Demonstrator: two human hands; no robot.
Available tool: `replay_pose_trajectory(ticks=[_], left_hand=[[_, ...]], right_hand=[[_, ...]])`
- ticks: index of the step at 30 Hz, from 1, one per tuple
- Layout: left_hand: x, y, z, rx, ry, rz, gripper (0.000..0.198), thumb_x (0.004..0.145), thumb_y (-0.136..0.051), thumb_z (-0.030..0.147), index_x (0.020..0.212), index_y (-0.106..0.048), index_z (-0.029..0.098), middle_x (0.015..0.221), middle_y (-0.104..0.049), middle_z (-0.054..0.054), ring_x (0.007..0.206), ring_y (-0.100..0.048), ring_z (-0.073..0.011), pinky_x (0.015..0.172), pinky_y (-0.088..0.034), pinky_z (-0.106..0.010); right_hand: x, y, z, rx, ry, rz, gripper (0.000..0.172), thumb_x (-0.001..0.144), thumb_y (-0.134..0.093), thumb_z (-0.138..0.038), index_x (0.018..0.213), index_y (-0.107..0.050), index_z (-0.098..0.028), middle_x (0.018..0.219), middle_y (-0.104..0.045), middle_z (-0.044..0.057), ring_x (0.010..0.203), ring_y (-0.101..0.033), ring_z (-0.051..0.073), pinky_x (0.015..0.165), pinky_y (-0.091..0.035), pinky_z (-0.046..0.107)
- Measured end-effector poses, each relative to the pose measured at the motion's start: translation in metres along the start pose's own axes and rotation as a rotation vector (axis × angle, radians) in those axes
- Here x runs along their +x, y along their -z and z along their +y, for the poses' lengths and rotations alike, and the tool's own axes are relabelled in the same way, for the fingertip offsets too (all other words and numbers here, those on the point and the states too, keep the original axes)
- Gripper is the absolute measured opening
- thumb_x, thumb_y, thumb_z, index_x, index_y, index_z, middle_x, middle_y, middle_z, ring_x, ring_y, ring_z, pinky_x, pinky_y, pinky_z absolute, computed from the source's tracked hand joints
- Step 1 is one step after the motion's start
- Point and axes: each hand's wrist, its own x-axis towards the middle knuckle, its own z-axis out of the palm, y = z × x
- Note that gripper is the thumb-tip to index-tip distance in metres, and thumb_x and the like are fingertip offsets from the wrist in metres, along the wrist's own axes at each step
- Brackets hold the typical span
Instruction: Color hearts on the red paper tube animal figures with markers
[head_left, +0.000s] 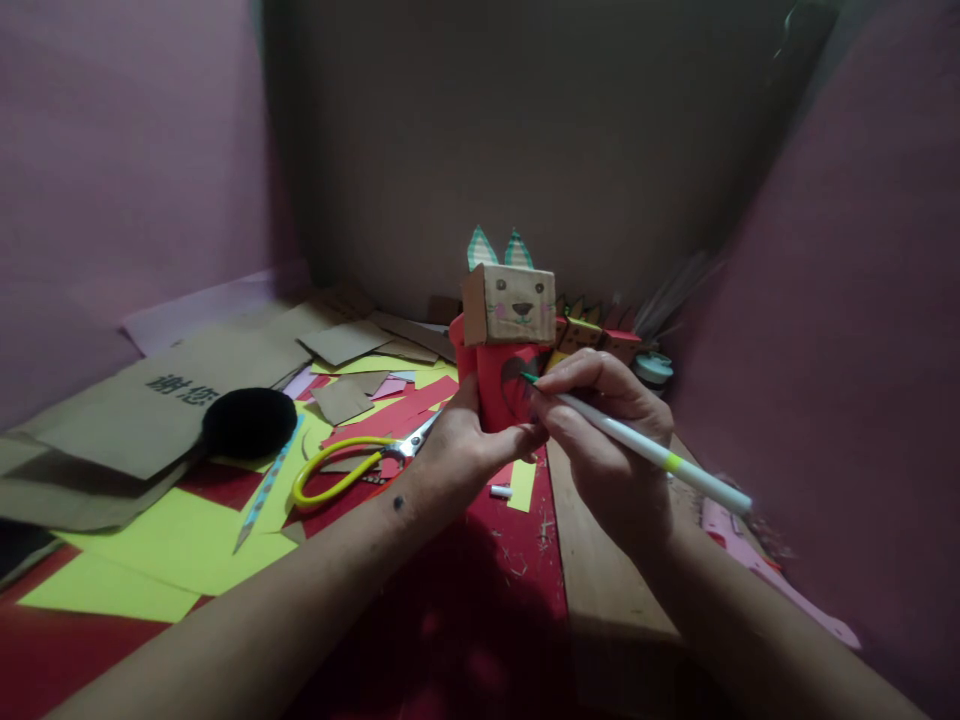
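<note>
A cardboard animal figure (519, 300) with a boxy head, drawn face and two green-edged pointed ears stands upright on a red paper body (491, 385). My left hand (480, 435) is wrapped round the lower part of that body; some of its fingers are hidden behind it. In my right hand (611, 430) is a white marker (652, 450) with a yellow-green band. Its green tip touches, or nearly touches, a dark rounded patch drawn on the red front. A small white marker cap (501, 492) lies on the table below the hands.
Yellow-handled scissors (337, 475), a pencil (270, 480), yellow paper sheets (172, 540) and cardboard pieces (349, 342) cover the left side. A black round object (251, 422) rests near a brown paper bag (142, 400). Right of centre are a small lidded jar (652, 368) and pink paper (787, 585).
</note>
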Motion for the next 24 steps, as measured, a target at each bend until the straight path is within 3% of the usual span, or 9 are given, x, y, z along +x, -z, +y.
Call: replay_pose_trajectory(ticks=[9,13,17,24], left_hand=[[0.0036,0.0006,0.0001,0.041,-0.050,-0.023,0.033,0.076,-0.080,0.029,0.104,-0.067,0.019,0.091,-0.070,-0.002,0.083,-0.065,-0.0187,0.076,-0.053,-0.031],[0.0034,0.0014,0.0001,0.055,-0.053,-0.024,0.033,0.076,-0.080,0.031,0.104,-0.066,0.019,0.092,-0.069,-0.002,0.082,-0.065,-0.0185,0.076,-0.053,-0.032],[0.0033,0.0023,-0.0007,0.090,-0.065,-0.024,0.035,0.078,-0.078,0.030,0.109,-0.064,0.020,0.096,-0.071,-0.003,0.086,-0.066,-0.0195,0.078,-0.053,-0.032],[0.0036,-0.0005,0.0006,0.036,-0.033,-0.017,0.034,0.074,-0.080,0.028,0.101,-0.060,0.020,0.082,-0.066,0.001,0.076,-0.064,-0.0175,0.071,-0.052,-0.030]], right_hand=[[0.0011,-0.0009,-0.0002,-0.030,0.008,-0.038,0.014,0.077,-0.064,-0.007,0.071,-0.064,-0.020,0.072,-0.057,-0.004,0.068,-0.052,0.012,0.063,-0.040,0.029],[0.0013,-0.0002,-0.0006,-0.030,0.008,-0.078,0.016,0.075,-0.063,-0.005,0.069,-0.065,-0.020,0.071,-0.056,-0.004,0.067,-0.052,0.012,0.063,-0.040,0.030],[0.0012,-0.0003,-0.0002,-0.020,0.030,-0.037,0.014,0.078,-0.065,-0.007,0.072,-0.066,-0.020,0.074,-0.058,-0.003,0.070,-0.054,0.011,0.065,-0.040,0.029],[0.0022,0.0008,-0.0018,-0.037,0.010,-0.079,0.015,0.079,-0.068,-0.006,0.071,-0.069,-0.019,0.070,-0.060,-0.004,0.065,-0.055,0.011,0.062,-0.041,0.028]])
